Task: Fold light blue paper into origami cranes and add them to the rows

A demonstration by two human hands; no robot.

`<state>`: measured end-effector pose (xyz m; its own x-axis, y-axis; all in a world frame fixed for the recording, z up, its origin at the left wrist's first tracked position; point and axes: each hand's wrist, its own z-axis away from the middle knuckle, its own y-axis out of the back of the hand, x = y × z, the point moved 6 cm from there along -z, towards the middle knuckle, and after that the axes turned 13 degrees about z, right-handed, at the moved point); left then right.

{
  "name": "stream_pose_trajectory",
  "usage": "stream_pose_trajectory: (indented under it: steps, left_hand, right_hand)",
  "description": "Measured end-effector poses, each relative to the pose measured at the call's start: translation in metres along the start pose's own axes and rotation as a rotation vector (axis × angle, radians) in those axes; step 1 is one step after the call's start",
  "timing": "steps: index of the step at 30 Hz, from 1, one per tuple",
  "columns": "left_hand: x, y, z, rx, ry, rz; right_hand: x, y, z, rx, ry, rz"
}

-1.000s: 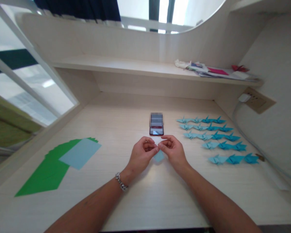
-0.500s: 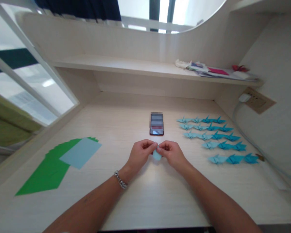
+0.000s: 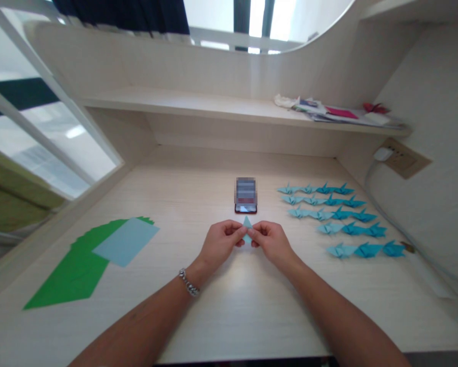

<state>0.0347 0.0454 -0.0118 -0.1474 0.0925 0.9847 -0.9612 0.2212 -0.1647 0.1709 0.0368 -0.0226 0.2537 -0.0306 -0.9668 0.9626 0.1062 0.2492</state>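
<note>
A small light-blue piece of folded paper (image 3: 247, 223) is held upright in front of me, its pointed tip showing above my fingers and a bit more below them. My left hand (image 3: 225, 239) pinches its left side between thumb and fingers. On the opposite side my right hand (image 3: 267, 239) grips it the same way. The thumbs nearly meet over its middle and hide part of the folds. Just beyond the paper lies a phone (image 3: 246, 195), its screen blurred.
Several rows of blue folded paper cranes (image 3: 331, 214) stand at the right. Green paper sheets (image 3: 70, 270) lie fanned at the left, under a light-blue sheet (image 3: 127, 240). A cable (image 3: 389, 216) runs down from a wall socket (image 3: 408, 158). Papers (image 3: 339, 113) rest on the shelf (image 3: 198, 104).
The folded paper has turned in my fingers: its rounded-looking lower part no longer hangs down, and a pointed tip now stands up. Both hands stay in nearly the same place.
</note>
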Motion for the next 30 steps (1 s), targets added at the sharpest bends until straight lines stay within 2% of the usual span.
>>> stream_pose_trajectory:
  steps: [4,8,14,19,21,24,30]
  left_hand:
    - [0.006,0.004,0.000,0.059,-0.057,-0.087]
    - [0.009,0.004,0.001,0.065,-0.085,-0.097]
    - [0.010,0.002,0.001,0.040,-0.118,-0.023]
    - [0.012,0.008,-0.001,0.048,-0.157,-0.058]
    - [0.012,0.010,-0.001,0.054,-0.165,-0.078]
    - [0.011,0.011,-0.001,0.059,-0.131,-0.061]
    - [0.009,0.002,0.002,0.010,-0.080,0.197]
  right_hand:
    - [0.002,-0.007,0.000,-0.058,-0.044,-0.100]
    - [-0.003,-0.012,0.003,-0.102,-0.072,-0.132]
    - [-0.008,-0.010,0.006,-0.121,-0.089,-0.094]
    - [0.000,-0.018,0.010,-0.217,-0.119,-0.044]
    - [0.001,-0.019,0.009,-0.194,-0.106,-0.085]
    - [0.001,-0.013,0.005,-0.093,-0.066,-0.113]
    - [0.000,0.004,0.000,0.096,-0.017,-0.110]
